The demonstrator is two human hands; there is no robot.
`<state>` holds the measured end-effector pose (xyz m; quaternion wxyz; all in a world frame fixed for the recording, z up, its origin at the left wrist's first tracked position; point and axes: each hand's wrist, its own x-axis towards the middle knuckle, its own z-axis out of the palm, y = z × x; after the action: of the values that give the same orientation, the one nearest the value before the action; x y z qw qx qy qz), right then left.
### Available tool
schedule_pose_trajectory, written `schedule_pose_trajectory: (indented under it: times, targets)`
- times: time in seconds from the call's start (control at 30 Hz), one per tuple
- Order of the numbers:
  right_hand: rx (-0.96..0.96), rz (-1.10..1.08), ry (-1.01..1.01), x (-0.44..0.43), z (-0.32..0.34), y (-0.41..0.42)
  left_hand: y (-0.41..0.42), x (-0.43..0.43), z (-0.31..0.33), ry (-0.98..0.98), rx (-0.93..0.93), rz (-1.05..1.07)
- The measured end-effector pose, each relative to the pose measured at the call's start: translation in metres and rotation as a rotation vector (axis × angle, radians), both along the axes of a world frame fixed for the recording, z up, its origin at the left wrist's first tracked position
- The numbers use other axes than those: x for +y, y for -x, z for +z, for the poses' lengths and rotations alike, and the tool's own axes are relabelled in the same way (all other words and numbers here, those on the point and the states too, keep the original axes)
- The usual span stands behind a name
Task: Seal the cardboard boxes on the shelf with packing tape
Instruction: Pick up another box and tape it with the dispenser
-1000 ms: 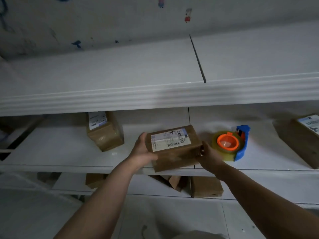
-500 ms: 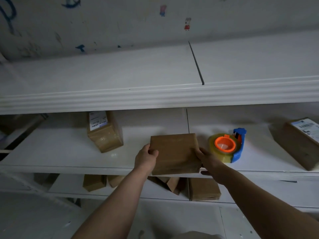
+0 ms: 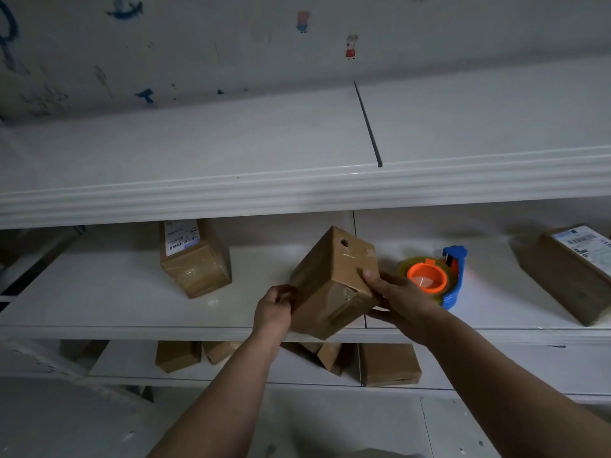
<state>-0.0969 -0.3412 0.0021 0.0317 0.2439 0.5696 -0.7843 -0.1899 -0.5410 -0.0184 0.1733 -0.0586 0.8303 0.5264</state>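
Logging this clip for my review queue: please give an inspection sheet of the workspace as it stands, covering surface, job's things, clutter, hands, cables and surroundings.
Surface: white middle shelf, glossy, with a seam near its middle.
Job's things: held cardboard box, tilted, no label showing; tape dispenser, blue with an orange core, lying on the shelf to its right; left labelled box; right labelled box.
Clutter: lower-shelf boxes, several, brown.
Hands: left hand grips the held box's left edge; right hand holds its right corner, thumb on top.
Cables: nothing seen.
Surroundings: upper shelf; wall with blue scribbles and cartoon stickers.
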Motion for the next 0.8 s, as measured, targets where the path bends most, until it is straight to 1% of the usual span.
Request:
schedule_pose_trajectory:
  times: [0.07, 0.1, 0.2, 0.27, 0.3, 0.37, 0.47, 0.5, 0.57, 0.67, 0.7, 0.8]
  targets:
    - [0.045, 0.042, -0.025, -0.007, 0.004, 0.0, 0.0, 0.003, 0.002, 0.052, -0.01, -0.03]
    - [0.056, 0.033, -0.047, -0.009, 0.005, 0.001, 0.0, 0.005, 0.005, 0.041, -0.044, -0.041]
    - [0.057, 0.017, -0.097, -0.007, 0.007, 0.005, 0.0, 0.011, 0.009, -0.044, -0.168, -0.09]
    - [0.042, 0.04, -0.15, -0.007, 0.008, 0.008, -0.004, 0.017, 0.011, -0.097, -0.203, -0.103]
    - [0.042, 0.054, -0.173, -0.008, 0.009, 0.009, -0.005, 0.02, 0.011, -0.079, -0.171, -0.109]
    - [0.06, 0.067, -0.174, -0.009, 0.011, 0.009, -0.006, 0.022, 0.009, -0.037, -0.051, -0.082]
    - [0.13, 0.086, -0.146, -0.008, 0.012, 0.007, -0.008, 0.022, 0.016, -0.13, 0.006, -0.089]
    - [0.146, 0.08, -0.151, -0.007, 0.013, 0.007, -0.008, 0.022, 0.02, -0.109, 0.03, -0.13]
    - [0.139, 0.012, -0.257, -0.004, 0.014, 0.011, -0.007, 0.021, 0.025, -0.07, 0.074, -0.177]
    - [0.042, -0.125, -0.546, 0.002, 0.017, 0.018, -0.001, 0.019, 0.028, -0.089, 0.064, -0.143]
    - [0.024, -0.134, -0.572, 0.002, 0.017, 0.02, 0.001, 0.019, 0.027, -0.086, 0.06, -0.144]
    - [0.024, -0.143, -0.427, -0.001, 0.018, 0.023, 0.002, 0.021, 0.026, -0.079, 0.057, -0.162]
